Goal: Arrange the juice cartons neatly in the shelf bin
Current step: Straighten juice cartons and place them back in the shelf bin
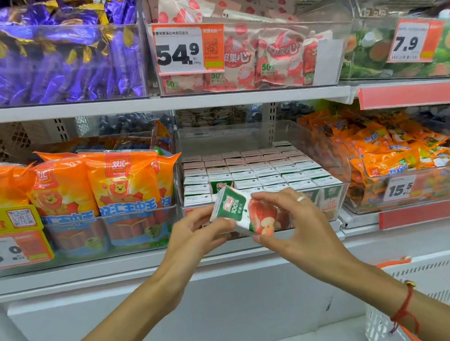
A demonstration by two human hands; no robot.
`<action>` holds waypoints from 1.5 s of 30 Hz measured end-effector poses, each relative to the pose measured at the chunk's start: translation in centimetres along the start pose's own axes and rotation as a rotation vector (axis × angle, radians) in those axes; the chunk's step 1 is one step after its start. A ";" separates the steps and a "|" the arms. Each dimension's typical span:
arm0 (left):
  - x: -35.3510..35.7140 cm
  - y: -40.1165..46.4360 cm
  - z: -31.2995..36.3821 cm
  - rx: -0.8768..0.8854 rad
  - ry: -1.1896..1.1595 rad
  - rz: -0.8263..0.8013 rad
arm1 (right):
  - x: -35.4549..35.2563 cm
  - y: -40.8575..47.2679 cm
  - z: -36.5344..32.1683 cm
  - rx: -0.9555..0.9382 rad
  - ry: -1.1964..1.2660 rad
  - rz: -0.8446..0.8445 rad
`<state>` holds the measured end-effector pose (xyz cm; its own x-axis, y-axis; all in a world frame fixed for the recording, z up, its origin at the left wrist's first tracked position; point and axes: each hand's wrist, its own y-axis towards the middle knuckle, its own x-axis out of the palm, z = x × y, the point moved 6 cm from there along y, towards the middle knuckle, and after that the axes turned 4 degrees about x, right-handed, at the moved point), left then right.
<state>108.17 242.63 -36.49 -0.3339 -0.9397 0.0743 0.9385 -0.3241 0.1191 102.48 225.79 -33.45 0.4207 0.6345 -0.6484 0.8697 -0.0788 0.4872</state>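
— Before the clear bin, what did you hold?
— I held one juice carton, tilted, just in front of the bin's front wall. My left hand pinched its green end; my right hand gripped the apple-printed end.
— And the other cartons?
— Upright in rows inside the bin.

Both bare forearms reach forward and up from the bottom edge, converging at centre; the left hand is bent at the wrist, fingers curled in a pinch; the right hand arches over, thumb below, fingers spread above, 1 ring on a finger; a red cord circles the right wrist; the left fingertips seem partly hidden.
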 end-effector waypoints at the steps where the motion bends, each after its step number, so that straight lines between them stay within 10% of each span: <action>1: 0.0 0.1 -0.1 -0.014 -0.019 0.000 | 0.1 0.1 -0.3 -0.061 -0.054 0.005; 14: -2.9 2.1 5.8 0.400 0.370 0.346 | 3.1 5.5 4.3 0.001 -0.318 -0.121; 34: 2.1 10.8 7.1 0.365 1.525 -0.227 | 3.7 5.5 5.7 -0.111 -0.513 -0.116; 45: 2.1 12.5 3.3 0.234 1.467 -0.330 | 3.7 5.4 5.7 -0.111 -0.515 -0.118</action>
<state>118.91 237.01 -31.58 -0.0076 -0.1519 -0.9884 0.7600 -0.6432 0.0930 110.20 223.29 -36.52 0.4183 0.1727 -0.8917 0.8979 0.0696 0.4347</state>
